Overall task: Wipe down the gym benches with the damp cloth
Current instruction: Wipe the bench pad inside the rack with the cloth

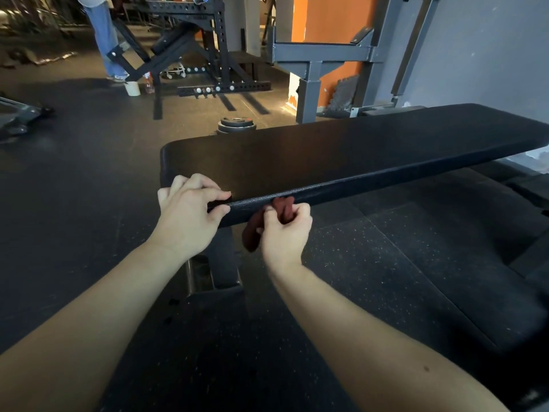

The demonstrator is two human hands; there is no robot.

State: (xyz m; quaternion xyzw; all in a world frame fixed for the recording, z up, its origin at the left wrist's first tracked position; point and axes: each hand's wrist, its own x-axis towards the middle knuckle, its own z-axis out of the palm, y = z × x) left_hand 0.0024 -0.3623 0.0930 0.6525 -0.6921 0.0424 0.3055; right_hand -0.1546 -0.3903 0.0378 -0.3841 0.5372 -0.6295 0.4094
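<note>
Bunched dark-red cloth (282,207) clenched in our right hand (285,231) at near edge of long black padded bench (356,150), left hand (187,217) pinches edge alongside, speckled floor (386,248) open below.

Left hand (190,215), right hand (285,230) and both forearms (98,307) are bare, with a small dark mole (426,368) on the right forearm (371,337)

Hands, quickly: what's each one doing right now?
Left hand: grips the bench pad edge.
Right hand: holds the red cloth against the pad's side.

Cloth half hidden, bench cropped
Your right fingers (299,217) cover most of the red cloth (251,234); the bench (356,150) runs off the right edge at its far end.
</note>
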